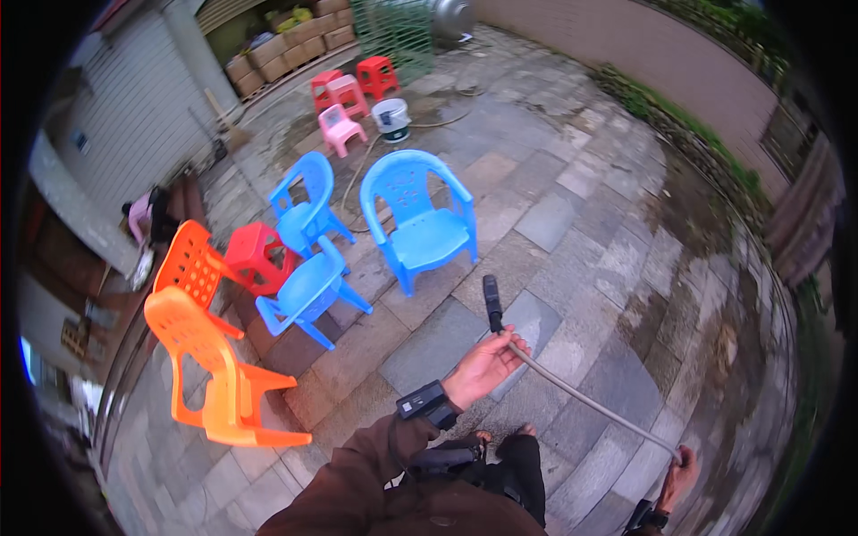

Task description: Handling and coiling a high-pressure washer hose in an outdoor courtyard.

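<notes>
My left hand (488, 365) is closed around a grey hose (596, 404) just behind its black spray nozzle (492, 301). The nozzle points away from me over the paving. At the lower right my right hand (680, 474) grips the hose further along; the hose beyond that hand is hidden. A blue plastic armchair (429, 234) stands upright ahead of the nozzle. To its left are a second blue armchair (305, 214) and a third blue chair (315, 288). Two orange plastic chairs (201, 335) (191, 264) stand further left, near a red plastic stool (255, 254).
A white bucket (391, 120) stands beside a pink child's chair (342, 127) and several red and pink stools (379, 77). Another hose (439, 123) lies on the paving. A person (153, 214) bends down at the left, near a step. A wall (643, 60) runs along the right.
</notes>
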A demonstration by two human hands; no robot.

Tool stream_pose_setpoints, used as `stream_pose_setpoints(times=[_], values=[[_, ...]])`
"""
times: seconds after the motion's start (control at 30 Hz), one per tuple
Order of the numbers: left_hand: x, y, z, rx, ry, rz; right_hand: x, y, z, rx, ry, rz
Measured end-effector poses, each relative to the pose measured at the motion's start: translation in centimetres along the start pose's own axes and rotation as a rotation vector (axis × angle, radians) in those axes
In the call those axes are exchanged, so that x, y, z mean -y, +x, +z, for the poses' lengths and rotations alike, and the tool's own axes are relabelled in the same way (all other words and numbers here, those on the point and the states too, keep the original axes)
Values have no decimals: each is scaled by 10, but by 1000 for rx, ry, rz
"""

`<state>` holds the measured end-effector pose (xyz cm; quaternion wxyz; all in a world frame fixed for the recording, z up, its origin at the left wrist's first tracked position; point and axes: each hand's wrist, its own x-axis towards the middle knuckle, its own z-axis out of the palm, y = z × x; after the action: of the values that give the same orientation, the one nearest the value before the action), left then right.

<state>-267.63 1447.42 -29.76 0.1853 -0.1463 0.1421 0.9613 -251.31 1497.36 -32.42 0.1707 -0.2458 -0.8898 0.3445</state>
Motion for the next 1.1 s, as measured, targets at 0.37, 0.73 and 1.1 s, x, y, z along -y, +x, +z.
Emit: stream_pose_setpoints(times=[0.37,0.73,1.1], values=[[21,114,39,-152,24,300,-93,176,160,764,-196,-259],[73,196,79,-162,161,472,79,358,261,1457,158,-48],[125,228,81,-93,404,482,347,257,324,1596,699,186]])
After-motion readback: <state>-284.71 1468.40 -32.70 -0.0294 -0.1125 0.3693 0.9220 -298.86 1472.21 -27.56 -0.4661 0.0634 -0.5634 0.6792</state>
